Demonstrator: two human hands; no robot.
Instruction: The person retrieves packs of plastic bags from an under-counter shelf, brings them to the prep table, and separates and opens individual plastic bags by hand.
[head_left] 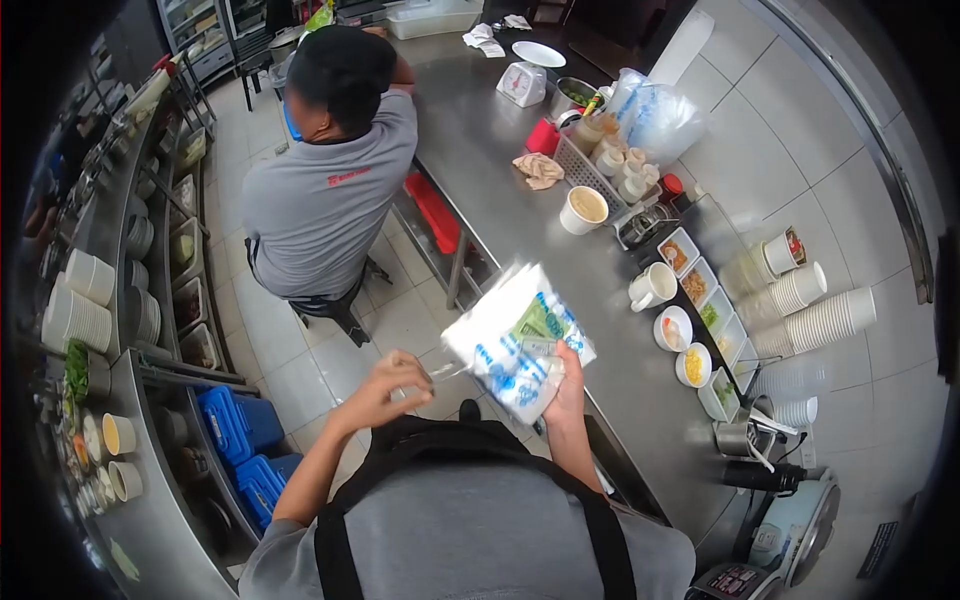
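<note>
Steel kitchen counter [465, 125] runs up the head view, dial scale [522, 85] on it, co-worker [325, 195] alongside. I see the right hand [568, 393], fingers holding a blue-printed plastic packet [512, 345] near the counter edge. Left hand [378, 393] just beside it, fingers curled narrow; can't tell if they pinch anything.

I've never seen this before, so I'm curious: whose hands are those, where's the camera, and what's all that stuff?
No robot here! A person in a grey top with black straps wears the camera on their head, looking forward and down. Their right hand holds a white plastic packet with blue printing. Their left hand is beside it, fingers bent; I can't tell whether it grips anything. On the grey metal counter are a white dial scale, a round white tub and a small white bowl of yellow food.
</note>
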